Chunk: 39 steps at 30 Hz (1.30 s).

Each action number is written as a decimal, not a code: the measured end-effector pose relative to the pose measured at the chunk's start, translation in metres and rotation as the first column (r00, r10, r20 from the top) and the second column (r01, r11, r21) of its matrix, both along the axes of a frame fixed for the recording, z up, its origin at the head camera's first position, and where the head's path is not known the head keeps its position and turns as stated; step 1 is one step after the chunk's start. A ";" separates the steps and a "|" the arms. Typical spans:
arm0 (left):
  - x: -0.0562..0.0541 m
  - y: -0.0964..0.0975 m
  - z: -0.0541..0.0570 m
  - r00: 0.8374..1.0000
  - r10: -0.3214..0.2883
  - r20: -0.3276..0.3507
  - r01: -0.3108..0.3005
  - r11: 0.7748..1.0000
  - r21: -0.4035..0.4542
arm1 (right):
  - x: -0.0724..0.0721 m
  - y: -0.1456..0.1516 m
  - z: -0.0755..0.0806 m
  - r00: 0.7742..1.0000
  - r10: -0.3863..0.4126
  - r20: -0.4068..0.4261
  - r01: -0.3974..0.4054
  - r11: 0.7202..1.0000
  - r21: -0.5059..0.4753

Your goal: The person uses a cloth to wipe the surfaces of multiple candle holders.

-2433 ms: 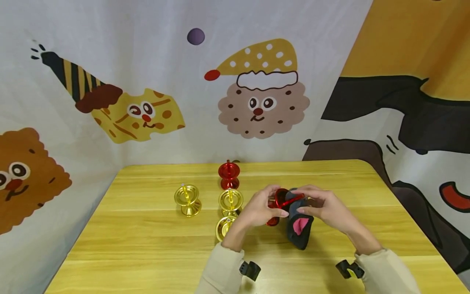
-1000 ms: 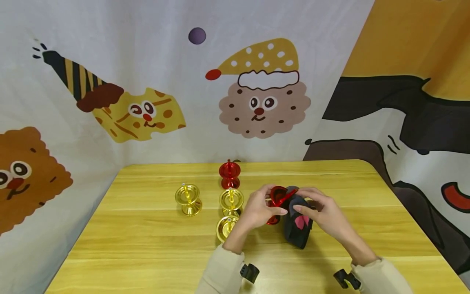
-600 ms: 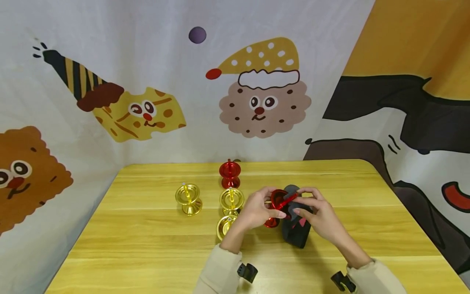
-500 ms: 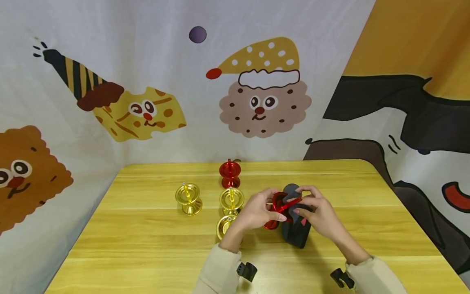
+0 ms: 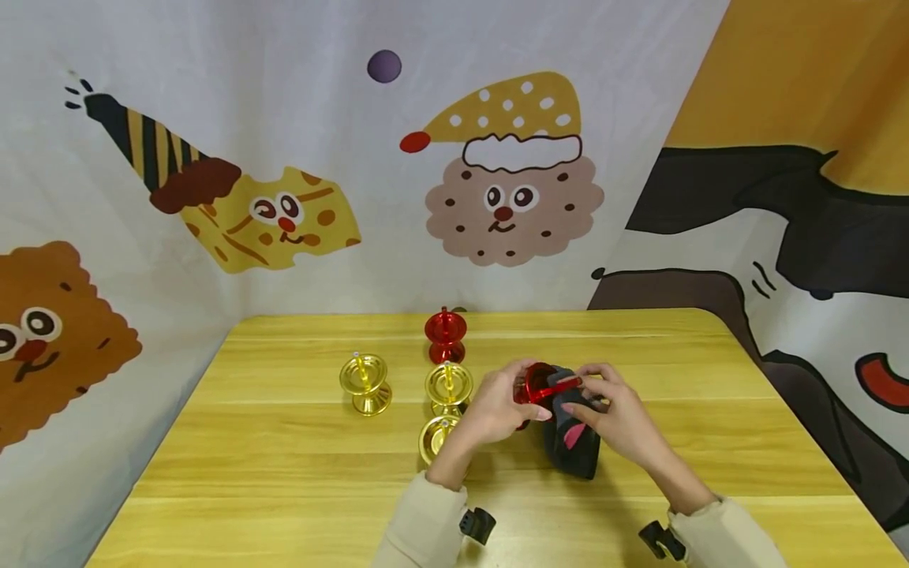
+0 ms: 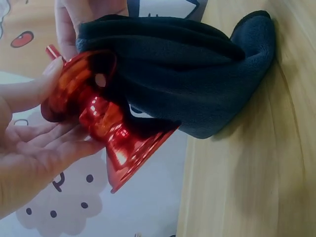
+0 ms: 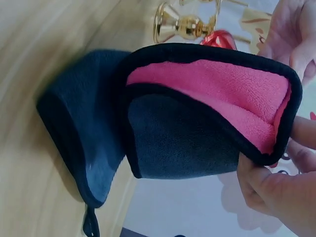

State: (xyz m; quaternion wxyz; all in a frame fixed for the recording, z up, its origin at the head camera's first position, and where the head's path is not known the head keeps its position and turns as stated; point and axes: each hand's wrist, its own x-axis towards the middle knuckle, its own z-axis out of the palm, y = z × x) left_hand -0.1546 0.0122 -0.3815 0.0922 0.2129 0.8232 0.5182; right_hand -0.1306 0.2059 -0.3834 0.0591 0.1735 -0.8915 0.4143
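Note:
A glossy red candle holder (image 5: 537, 384), with a cup, a thin rod and a flared foot, is held tilted by my left hand (image 5: 495, 402). In the left wrist view the thumb lies at the rim of the candle holder (image 6: 101, 118) and the fingers run under it. My right hand (image 5: 616, 404) pinches a dark grey cloth (image 5: 577, 454) against the cup and rod. The cloth (image 7: 182, 138) has black edging, a pink underside and a small loop in the right wrist view. Its loose part hangs down to the wooden table (image 5: 284, 489).
Left of my hands stand three gold candle holders: one apart (image 5: 365, 385), one in the middle (image 5: 449, 386) and one nearer (image 5: 435, 442), partly covered by my left wrist. Another red candle holder (image 5: 446, 335) stands behind them, by the patterned curtain (image 5: 319, 79).
My right hand has moved a little left, shifting the cloth along the rod and cup. The red candle holder's tilt has changed within my left hand's grip, and its foot shows less now.

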 end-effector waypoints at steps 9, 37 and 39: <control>0.000 -0.001 -0.001 0.993 -0.109 0.053 0.109 0.994 -0.002 | -0.002 0.001 -0.002 0.992 0.072 -0.107 -0.076 0.996 -0.038; 0.001 -0.003 -0.001 0.978 0.005 0.206 -0.048 0.978 0.202 | -0.001 0.001 0.006 0.992 -0.080 0.093 0.091 0.989 -0.116; 0.000 -0.001 -0.003 0.982 0.003 0.190 -0.036 0.984 0.174 | -0.001 0.002 0.006 0.993 -0.068 0.093 0.079 0.990 -0.120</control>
